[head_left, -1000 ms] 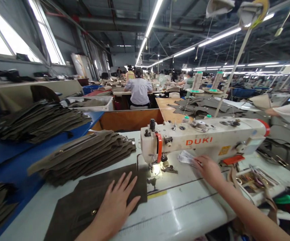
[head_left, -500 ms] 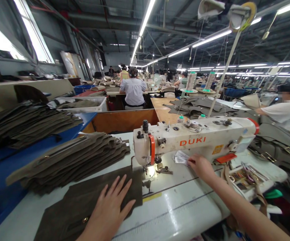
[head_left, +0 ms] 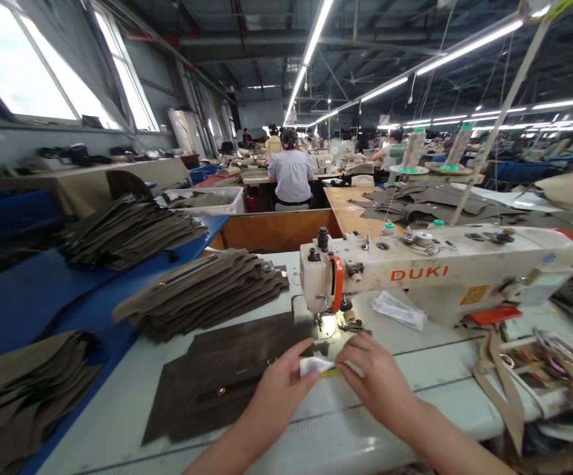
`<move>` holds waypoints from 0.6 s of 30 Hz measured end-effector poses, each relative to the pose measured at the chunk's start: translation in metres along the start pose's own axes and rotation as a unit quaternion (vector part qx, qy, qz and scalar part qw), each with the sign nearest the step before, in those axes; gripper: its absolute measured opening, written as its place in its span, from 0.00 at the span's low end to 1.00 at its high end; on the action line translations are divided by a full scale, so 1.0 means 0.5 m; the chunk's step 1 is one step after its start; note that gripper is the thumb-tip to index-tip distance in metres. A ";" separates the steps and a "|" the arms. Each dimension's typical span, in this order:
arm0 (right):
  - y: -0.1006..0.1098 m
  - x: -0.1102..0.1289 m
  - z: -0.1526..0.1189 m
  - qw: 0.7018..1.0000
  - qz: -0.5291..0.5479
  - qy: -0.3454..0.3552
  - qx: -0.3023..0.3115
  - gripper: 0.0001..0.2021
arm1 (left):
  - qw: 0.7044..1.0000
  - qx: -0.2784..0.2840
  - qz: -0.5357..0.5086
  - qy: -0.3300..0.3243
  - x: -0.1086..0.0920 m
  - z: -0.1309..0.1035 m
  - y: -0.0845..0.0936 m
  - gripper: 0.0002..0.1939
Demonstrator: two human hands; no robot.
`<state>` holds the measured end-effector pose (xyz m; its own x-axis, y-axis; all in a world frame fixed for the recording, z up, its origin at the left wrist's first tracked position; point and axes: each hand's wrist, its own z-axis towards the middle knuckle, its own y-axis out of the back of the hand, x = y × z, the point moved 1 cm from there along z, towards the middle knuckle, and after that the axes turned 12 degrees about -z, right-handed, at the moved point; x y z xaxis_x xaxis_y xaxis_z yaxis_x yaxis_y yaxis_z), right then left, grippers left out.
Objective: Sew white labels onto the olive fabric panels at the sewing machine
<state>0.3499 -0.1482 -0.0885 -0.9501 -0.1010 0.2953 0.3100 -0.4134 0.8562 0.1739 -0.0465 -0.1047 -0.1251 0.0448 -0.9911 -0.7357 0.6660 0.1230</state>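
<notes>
Just in front of the sewing machine (head_left: 366,274), my two hands pinch a small white strip (head_left: 316,364), its material too small to make out. My left hand (head_left: 286,379) grips its left end between thumb and fingers. My right hand (head_left: 373,369) closes on the other end, fingertips pressed together. Left of the needle, a dark olive fabric panel (head_left: 247,346) with a small gold-coloured fitting lies flat, partly under my left hand. More white strips (head_left: 399,310) rest on the machine bed beneath the arm.
A stack of olive fabric pieces (head_left: 207,290) stands behind the panel, with further piles (head_left: 33,382) on the blue surface (head_left: 14,297) to the left. A tray of small tools (head_left: 546,359) and a tan strap (head_left: 502,389) lie right. Co-workers sit farther back.
My right hand has come back left from the white strips with one piece. My left hand has lifted off the panel and taken hold of it too. The view has turned left.
</notes>
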 end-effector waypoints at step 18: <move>-0.138 0.004 0.050 0.842 0.443 -0.271 0.145 0.20 | 0.986 -0.073 0.126 -0.078 0.006 -0.011 0.083 0.20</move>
<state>0.3278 -0.0972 -0.1363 -0.2097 0.2080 0.9554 0.9591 -0.1465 0.2424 0.1396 -0.0228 -0.1022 -0.2209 0.3158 -0.9228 -0.7835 0.5060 0.3607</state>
